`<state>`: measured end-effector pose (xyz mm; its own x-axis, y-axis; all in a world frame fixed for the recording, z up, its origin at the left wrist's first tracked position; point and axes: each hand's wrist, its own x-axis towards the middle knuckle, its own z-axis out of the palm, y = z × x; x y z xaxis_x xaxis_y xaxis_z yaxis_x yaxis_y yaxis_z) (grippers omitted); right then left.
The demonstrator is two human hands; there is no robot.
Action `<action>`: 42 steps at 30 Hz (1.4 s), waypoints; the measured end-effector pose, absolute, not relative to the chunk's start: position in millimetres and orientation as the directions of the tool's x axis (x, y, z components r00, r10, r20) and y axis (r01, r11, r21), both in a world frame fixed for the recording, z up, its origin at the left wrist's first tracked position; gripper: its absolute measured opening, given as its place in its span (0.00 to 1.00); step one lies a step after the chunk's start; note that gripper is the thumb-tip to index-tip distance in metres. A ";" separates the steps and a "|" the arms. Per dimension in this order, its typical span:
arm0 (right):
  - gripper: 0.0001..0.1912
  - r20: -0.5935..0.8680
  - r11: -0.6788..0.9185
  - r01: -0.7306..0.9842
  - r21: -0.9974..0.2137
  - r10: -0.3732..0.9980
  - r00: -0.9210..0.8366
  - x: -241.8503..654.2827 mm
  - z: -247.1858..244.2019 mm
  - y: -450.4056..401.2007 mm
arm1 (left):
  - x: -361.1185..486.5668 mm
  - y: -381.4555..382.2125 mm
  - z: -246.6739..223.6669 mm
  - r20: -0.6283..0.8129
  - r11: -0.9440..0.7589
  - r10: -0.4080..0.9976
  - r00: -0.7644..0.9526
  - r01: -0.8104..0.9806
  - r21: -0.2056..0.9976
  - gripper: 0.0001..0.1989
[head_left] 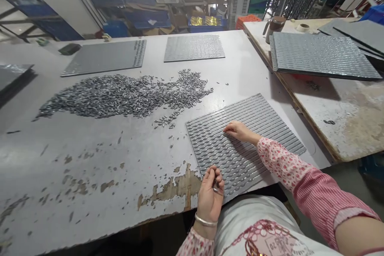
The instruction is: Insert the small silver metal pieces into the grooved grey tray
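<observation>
A grey ridged board (270,124) lies at a slant on the table before me. Rows of small grey spindle-shaped pieces (207,138) fill its grooves on the left side, while the right side shows bare ridges. My right hand (240,132) reaches over the board, its fingertips pinched together at the edge of the filled rows. Whatever is between those fingertips is hidden. Palm up near the board's lower left edge, my left hand (211,192) is curled closed, with shiny grey pieces partly showing in it. A bracelet (205,221) circles the left wrist.
A large heap of loose grey pieces (114,96) spreads over the white table (90,156). Behind it lie a partly filled board (105,57) and a ridged board (195,48). On the right-hand table, a board stack (321,54) overhangs the edge near a brown-lidded jug (274,28).
</observation>
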<state>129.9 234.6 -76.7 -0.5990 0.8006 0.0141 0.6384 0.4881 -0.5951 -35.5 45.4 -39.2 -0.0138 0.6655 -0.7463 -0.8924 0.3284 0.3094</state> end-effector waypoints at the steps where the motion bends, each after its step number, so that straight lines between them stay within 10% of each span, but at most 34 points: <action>1: 0.07 -0.003 0.493 0.658 -0.570 0.799 -0.602 128.3 -77.1 235.1 | -34.9 43.8 -41.4 -0.738 0.328 0.675 -0.016 -0.889 0.319 0.06; 10: 0.08 -0.098 0.471 0.753 -0.460 0.816 -0.570 116.9 -72.3 235.2 | -28.3 39.3 -47.9 -0.810 0.359 0.586 -0.034 -0.885 0.297 0.03; 22: 0.18 0.368 0.566 0.731 -0.382 0.818 -0.441 151.4 -127.1 215.3 | -49.0 36.7 -39.8 -0.774 0.068 0.632 -0.026 -0.994 0.090 0.08; 33: 0.19 0.370 0.601 0.691 -0.401 0.797 -0.478 152.9 -145.3 210.3 | -42.1 35.0 -59.4 -0.780 0.104 0.625 0.025 -0.993 0.052 0.03; 42: 0.21 0.381 0.629 0.668 -0.398 0.776 -0.503 154.2 -153.4 212.4 | -132.5 103.5 -59.6 -0.712 0.104 0.523 -0.468 -0.794 0.599 0.04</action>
<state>154.2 212.4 -153.4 -0.5029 0.7758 0.3811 0.6679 0.6287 -0.3983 -132.5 103.5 -59.6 -0.4684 0.5232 -0.7119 -0.7940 0.1042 0.5989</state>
